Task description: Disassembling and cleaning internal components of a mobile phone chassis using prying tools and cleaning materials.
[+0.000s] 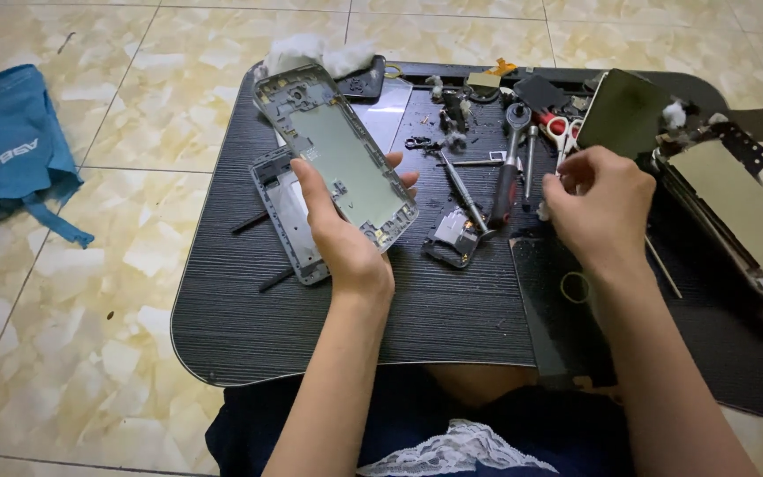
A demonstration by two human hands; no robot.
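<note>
Two hands at work: left hand (346, 238) and right hand (598, 208), both over a black lap table (328, 336) with a fine ribbed grain and rounded corners.
Left hand: fingers wrapped around the lower end of a phone frame (337, 155), thumb along its near edge, fingertips showing past the far edge.
Phone frame, place: held above the table's left half, over a second grey frame (280, 208) lying flat.
Phone frame, axis: long axis runs from lower right to upper left; the free end points up-left, inner face toward the camera.
Phone frame, material: grey metal rim, pale green inner plate, small cut-outs at the far end.
Right hand: fingers curled together, tips pinched near the scissors (560, 132); what they pinch cannot be told.
Labels and packages: blue cloth bag (6, 150) with white lettering, on the tile floor (72, 353) at left.
Tools: screwdriver (505, 181) with a dark handle, thin metal probes beside it, centre of the table.
Other parts: dark glass panel (620, 110) tilted at upper right; opened phone body (735, 208) at the right edge; white cotton wads (311, 49) at the far rim.
Floor: glossy cream marbled tiles.
</note>
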